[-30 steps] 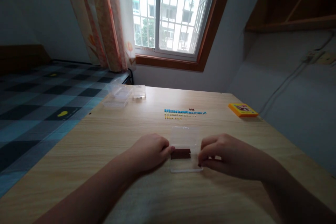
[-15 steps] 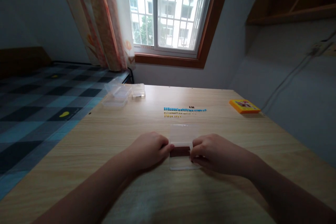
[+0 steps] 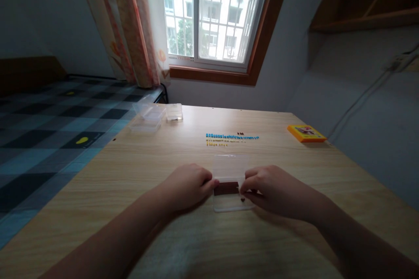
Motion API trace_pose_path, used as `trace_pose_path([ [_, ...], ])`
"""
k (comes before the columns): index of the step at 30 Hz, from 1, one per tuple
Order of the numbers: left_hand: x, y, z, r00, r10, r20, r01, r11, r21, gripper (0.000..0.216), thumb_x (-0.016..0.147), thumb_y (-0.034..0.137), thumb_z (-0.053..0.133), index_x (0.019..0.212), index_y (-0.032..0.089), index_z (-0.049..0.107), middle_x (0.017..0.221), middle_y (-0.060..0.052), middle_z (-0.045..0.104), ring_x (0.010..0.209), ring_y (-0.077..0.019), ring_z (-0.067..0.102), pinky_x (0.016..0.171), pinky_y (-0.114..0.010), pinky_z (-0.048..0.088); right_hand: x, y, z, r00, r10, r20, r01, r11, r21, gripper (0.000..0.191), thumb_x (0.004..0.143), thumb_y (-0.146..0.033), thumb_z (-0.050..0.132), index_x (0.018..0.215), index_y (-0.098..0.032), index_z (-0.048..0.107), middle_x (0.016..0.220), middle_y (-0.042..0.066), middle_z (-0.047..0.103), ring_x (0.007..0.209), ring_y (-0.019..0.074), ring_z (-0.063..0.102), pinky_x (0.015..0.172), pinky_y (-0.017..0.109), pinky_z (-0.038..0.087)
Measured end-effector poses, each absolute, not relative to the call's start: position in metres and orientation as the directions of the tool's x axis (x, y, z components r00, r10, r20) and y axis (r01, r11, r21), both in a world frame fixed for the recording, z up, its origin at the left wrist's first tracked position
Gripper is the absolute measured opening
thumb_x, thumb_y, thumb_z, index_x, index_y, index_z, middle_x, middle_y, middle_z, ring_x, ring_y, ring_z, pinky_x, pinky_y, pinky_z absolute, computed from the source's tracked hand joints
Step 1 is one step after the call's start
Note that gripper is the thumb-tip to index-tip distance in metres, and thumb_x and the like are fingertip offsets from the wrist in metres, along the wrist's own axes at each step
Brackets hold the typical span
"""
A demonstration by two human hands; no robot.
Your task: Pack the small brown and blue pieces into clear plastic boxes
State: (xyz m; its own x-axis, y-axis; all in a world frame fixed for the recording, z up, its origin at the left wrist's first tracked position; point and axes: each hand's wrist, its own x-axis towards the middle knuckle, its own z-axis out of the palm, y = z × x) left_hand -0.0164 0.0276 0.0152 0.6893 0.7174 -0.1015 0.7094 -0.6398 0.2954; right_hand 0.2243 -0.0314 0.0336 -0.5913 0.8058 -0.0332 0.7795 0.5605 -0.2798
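A clear plastic plate [image 3: 229, 167] lies flat on the wooden table [image 3: 183, 157] in front of me. On it sits a dark brown block of small pieces [image 3: 225, 188]. My left hand [image 3: 186, 185] rests curled at the plate's left edge, fingertips touching the block's left end. My right hand [image 3: 271, 189] is curled at the block's right end, thumb and fingers pinched together there. One tiny dark piece [image 3: 242, 199] lies loose on the plate just under my right fingers.
Rows of small blue and yellow pieces [image 3: 231, 138] lie farther back. Clear plastic boxes [image 3: 149, 117] stand at the far left, a yellow box [image 3: 306, 133] at the far right. A bed with a checked cover [image 3: 49, 130] adjoins the table's left side.
My right hand moved left, from the plate's right edge to the brown block's right end. A tiny dark piece now shows on the plate below its fingers. My left hand stayed put.
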Motion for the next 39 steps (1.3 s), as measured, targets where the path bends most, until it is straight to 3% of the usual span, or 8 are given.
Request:
trace_pose_path([
  [10,-0.017,0.028,0.012,0.682,0.723,-0.109,0.715,-0.629,0.306,0.044,0.096,0.043,0.042,0.073,0.020,0.072,0.073,-0.007,0.071,0.062,-0.0186,0.056,0.061,-0.030,0.036,0.213,-0.034,0.035,-0.541,0.836,-0.087,0.825,0.508,-0.249,0.015,0.083,-0.019,0.061,0.080,-0.023,0.076,0.081,0.000,0.072,0.070,0.0121,0.060,0.063,0.024,0.035],
  [17,-0.016,0.028,0.014,0.683,0.723,-0.099,0.715,-0.636,0.291,0.043,0.096,0.041,0.043,0.070,0.020,0.070,0.069,-0.005,0.070,0.060,-0.0176,0.056,0.055,-0.029,0.032,0.209,-0.031,0.037,-0.490,0.863,-0.124,0.860,0.454,-0.233,0.018,0.078,-0.014,0.060,0.076,-0.022,0.076,0.080,0.000,0.073,0.068,0.0121,0.059,0.062,0.024,0.034],
  [32,-0.016,0.028,0.014,0.682,0.724,-0.103,0.719,-0.638,0.275,0.043,0.095,0.042,0.043,0.073,0.020,0.072,0.072,-0.007,0.071,0.062,-0.0188,0.057,0.058,-0.029,0.036,0.212,-0.037,0.039,-0.417,0.906,-0.065,0.903,0.406,-0.140,0.020,0.082,-0.014,0.057,0.077,-0.023,0.075,0.080,0.001,0.072,0.065,0.0122,0.059,0.059,0.024,0.030],
  [39,-0.015,0.026,0.015,0.677,0.729,-0.106,0.726,-0.636,0.261,0.044,0.095,0.042,0.042,0.074,0.020,0.073,0.072,-0.008,0.071,0.063,-0.0199,0.059,0.058,-0.030,0.037,0.210,-0.043,0.042,-0.427,0.897,-0.118,0.900,0.408,-0.155,0.022,0.081,-0.014,0.057,0.078,-0.025,0.076,0.077,-0.001,0.071,0.063,0.0114,0.058,0.058,0.024,0.030],
])
